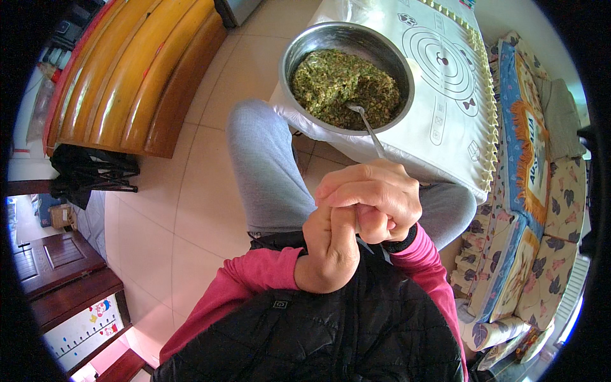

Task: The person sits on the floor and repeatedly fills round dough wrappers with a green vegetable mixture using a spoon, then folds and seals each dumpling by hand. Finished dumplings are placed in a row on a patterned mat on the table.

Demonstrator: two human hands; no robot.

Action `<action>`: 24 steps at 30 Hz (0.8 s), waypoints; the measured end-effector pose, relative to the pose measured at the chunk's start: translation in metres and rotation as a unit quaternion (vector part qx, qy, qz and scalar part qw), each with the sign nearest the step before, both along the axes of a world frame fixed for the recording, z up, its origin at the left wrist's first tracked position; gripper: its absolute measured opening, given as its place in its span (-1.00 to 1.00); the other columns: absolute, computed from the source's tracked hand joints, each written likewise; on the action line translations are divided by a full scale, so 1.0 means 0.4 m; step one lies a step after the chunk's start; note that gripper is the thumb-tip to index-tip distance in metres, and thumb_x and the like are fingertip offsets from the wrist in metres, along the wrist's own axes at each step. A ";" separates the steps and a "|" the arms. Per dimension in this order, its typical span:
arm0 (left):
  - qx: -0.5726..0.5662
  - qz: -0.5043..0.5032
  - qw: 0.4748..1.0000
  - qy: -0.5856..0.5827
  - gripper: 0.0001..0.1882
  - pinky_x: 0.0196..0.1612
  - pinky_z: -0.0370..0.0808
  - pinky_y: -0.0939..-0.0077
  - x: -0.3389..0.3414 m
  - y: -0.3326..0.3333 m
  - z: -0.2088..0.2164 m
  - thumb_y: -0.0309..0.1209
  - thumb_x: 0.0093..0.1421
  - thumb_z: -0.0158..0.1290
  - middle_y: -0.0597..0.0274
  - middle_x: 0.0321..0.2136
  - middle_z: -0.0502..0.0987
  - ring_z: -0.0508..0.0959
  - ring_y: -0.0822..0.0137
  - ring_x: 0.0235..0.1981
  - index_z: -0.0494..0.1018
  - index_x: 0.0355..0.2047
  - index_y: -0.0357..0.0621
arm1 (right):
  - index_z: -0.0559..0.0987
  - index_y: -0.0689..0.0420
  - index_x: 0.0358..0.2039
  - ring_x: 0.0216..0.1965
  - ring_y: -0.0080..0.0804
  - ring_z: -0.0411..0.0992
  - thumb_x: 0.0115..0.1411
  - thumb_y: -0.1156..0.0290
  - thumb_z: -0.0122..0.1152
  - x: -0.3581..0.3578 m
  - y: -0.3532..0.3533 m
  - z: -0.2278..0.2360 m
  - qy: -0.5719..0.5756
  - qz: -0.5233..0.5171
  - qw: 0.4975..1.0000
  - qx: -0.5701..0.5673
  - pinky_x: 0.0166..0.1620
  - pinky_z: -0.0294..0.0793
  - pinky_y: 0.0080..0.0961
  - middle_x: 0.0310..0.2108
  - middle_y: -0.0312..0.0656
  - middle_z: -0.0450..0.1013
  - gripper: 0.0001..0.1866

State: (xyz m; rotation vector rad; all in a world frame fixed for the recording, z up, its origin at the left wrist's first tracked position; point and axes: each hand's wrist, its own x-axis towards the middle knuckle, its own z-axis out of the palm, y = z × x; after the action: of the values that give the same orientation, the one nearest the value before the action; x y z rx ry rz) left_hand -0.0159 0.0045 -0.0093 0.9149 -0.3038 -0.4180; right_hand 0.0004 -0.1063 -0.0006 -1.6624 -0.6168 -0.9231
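Observation:
My left hand (329, 245) and my right hand (388, 197) are pressed together in front of my chest, above my lap. Fingers of both are bent and overlap, closed around each other. What lies between them, if anything, is hidden. Just beyond the hands, a large steel bowl (402, 95) stands at the table's near left corner. It holds a chopped green filling (337, 79) with a hollow scooped at its right. A metal spoon (364, 119) leans in the filling, its handle slanting toward my right hand; the handle's end is close to the knuckles.
The bowl rests on a table (420, 149) with a white cover, ring pattern and pleated edge. A patterned sofa (554, 210) stands at the right. At the left are a curved wooden furniture piece (127, 76), a black folded item (89, 172) and tiled floor (149, 223).

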 end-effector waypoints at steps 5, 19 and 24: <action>0.049 -0.007 0.998 -0.046 -0.59 -0.19 0.46 0.48 0.029 0.001 -0.009 -0.24 0.42 -0.36 0.10 -0.32 0.51 0.53 0.34 -0.27 0.40 -0.20 -0.31 | 0.57 0.23 -0.43 -0.51 -0.24 0.56 0.01 0.58 -0.05 0.008 -0.013 -0.007 0.030 -0.029 0.999 -0.023 -0.45 0.57 -0.42 -0.48 -0.10 0.55 -0.81; -0.229 -0.123 0.923 0.283 -0.37 0.07 0.42 0.38 0.166 0.004 -0.018 -0.01 0.42 -0.44 -0.03 -0.02 0.49 0.47 0.16 0.03 0.51 -0.18 -0.27 | 0.60 0.08 -0.18 -0.13 -0.18 0.36 -0.15 0.33 0.45 -0.056 -0.044 -0.029 0.177 -0.270 0.927 -0.191 -0.07 0.36 -0.29 -0.08 -0.07 0.39 -0.56; -0.220 -0.120 0.931 0.267 -0.39 0.07 0.39 0.37 0.163 0.005 -0.020 0.01 0.41 -0.41 0.01 -0.10 0.53 0.49 0.20 -0.05 0.50 -0.21 -0.25 | 0.61 0.06 -0.19 -0.09 -0.17 0.36 -0.23 0.37 0.48 -0.055 -0.035 -0.023 0.155 -0.267 0.931 -0.195 -0.06 0.35 -0.29 -0.04 -0.07 0.40 -0.52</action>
State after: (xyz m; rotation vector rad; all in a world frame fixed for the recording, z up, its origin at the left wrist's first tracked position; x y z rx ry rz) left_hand 0.0492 0.0066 -0.0173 0.3005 -0.0010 -0.7696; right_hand -0.0216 -0.1204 -0.0098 -2.3482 -0.1229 -0.9186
